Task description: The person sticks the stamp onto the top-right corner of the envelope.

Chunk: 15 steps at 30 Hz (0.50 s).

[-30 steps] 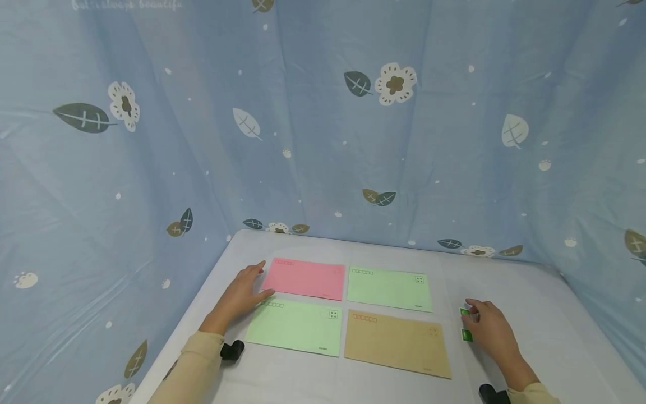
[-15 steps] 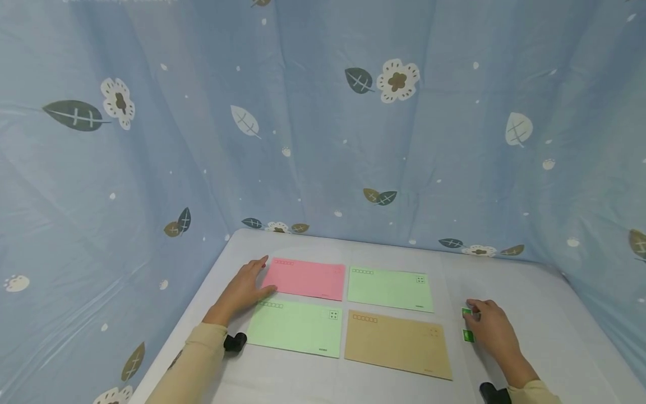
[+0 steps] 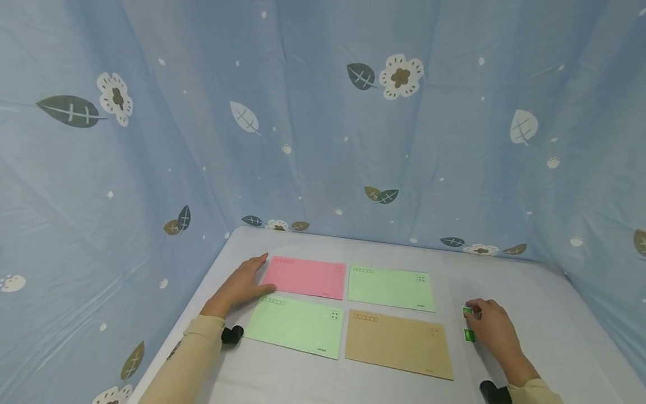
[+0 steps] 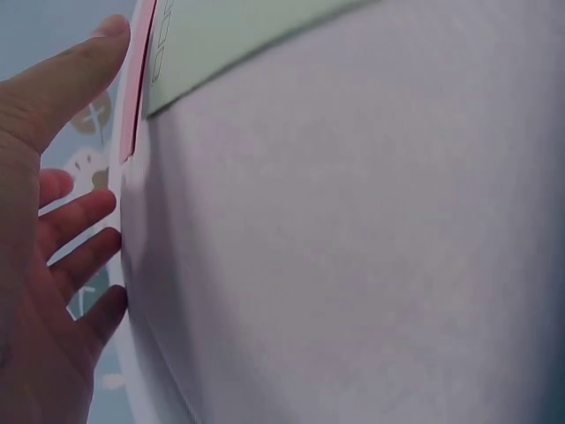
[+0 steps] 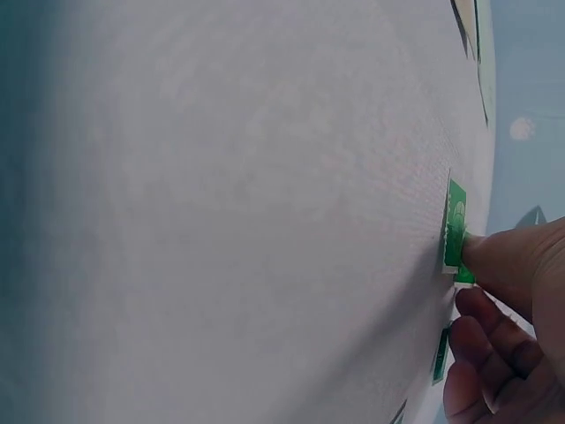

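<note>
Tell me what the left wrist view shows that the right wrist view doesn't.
Only left wrist: the left grip, spread wide, and the edge of a pink envelope. Only right wrist: the right grip, apparently pinching one of the small green labels, and a sliver of brown envelope. Both: white tabletop, blue patterned backdrop and part of a green envelope.
</note>
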Each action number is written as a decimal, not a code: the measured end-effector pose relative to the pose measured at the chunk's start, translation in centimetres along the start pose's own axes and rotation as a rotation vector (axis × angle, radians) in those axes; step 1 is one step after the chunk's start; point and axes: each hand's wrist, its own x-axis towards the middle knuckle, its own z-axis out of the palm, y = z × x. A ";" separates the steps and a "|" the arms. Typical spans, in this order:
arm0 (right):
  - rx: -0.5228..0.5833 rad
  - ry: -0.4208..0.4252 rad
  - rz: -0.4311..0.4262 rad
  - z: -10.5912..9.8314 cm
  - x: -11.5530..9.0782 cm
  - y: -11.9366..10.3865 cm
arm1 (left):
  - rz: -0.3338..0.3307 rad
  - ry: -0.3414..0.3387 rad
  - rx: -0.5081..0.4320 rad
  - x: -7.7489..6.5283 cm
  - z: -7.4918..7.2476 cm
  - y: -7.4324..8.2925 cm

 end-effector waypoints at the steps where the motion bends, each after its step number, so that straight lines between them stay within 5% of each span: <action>1: 0.002 0.001 -0.005 -0.1 0.0 0.0 | -0.001 -0.006 0.000 0.0 -0.1 0.0; 15: 0.003 -0.002 -0.032 0.0 0.3 0.5 | -0.015 -0.056 -0.040 0.3 -1.0 -0.8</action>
